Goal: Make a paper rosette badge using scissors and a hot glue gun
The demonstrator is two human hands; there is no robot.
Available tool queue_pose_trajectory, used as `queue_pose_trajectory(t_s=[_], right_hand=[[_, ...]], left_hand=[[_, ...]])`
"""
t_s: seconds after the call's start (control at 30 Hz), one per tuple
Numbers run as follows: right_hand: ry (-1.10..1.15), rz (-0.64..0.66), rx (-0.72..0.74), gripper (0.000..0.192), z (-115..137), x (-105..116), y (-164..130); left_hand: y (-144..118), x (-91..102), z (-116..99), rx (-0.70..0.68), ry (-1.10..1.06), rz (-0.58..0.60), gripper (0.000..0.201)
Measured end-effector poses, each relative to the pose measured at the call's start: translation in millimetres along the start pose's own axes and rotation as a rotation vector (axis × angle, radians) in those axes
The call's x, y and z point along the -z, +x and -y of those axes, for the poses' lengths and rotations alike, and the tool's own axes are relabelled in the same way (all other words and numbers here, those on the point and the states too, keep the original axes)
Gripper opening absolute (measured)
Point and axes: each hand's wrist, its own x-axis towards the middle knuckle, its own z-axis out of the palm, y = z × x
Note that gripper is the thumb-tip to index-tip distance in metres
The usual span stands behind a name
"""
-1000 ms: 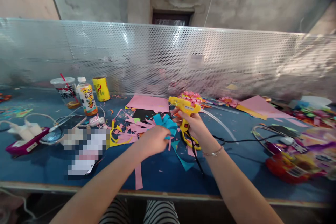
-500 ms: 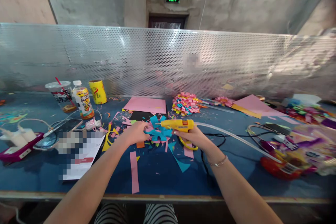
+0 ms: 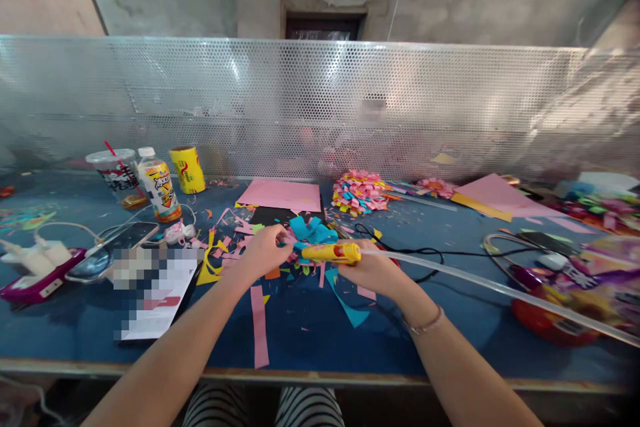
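Note:
In the head view my right hand (image 3: pixel 367 270) is closed round a yellow hot glue gun (image 3: pixel 333 253), and a long clear glue stick (image 3: pixel 450 278) runs out of its back to the right. The gun's tip points left, at the blue paper flower (image 3: pixel 314 230). My left hand (image 3: pixel 270 245) pinches that flower at its left side; the fingertips are partly hidden. Pink and yellow paper scraps (image 3: pixel 213 270) lie beside my left hand. A pink strip (image 3: pixel 259 327) and a blue paper piece (image 3: pixel 347 300) rest nearer the table's front edge.
Behind my hands sit a pink sheet (image 3: pixel 280 195) and a multicoloured paper flower ball (image 3: pixel 361 192). To the left stand a bottle (image 3: pixel 159 187), a lidded cup (image 3: pixel 117 177), a yellow roll (image 3: pixel 188 170) and a power strip (image 3: pixel 43 277). Snack packages (image 3: pixel 585 293) and a black cable (image 3: pixel 425 255) are at right.
The blue flower has tilted and its petals bunch upward. The glue gun has turned and dropped slightly, so the glue stick now reaches further right. The view has shifted a little.

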Motion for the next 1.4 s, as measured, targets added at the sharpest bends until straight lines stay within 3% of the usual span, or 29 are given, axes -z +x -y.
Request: queue_pose_trajectory(t_s=[0.13,0.53,0.87,1.13,1.4], right_hand=[[-0.146,-0.003,-0.02,0.006,7,-3,0],[-0.222,0.053,-0.067,0.005,16,0,-2],[-0.343,0.109,-0.036,0.008,35,-3,-5],[-0.346,0.093,-0.03,0.01,30,1,-7],[-0.266,0.137,-0.019,0.011,8,5,-4]], left_hand=[[-2,0.3,-3,-0.019,0.035,-0.019,0.013],[-5,0.8,-7,-0.046,0.106,-0.006,0.013],[-1,-6.6,8,-0.034,0.084,0.001,0.016],[-4,-0.6,3,-0.022,0.067,0.028,0.02],[-6,2.4,-1,-0.201,0.128,0.15,0.015]])
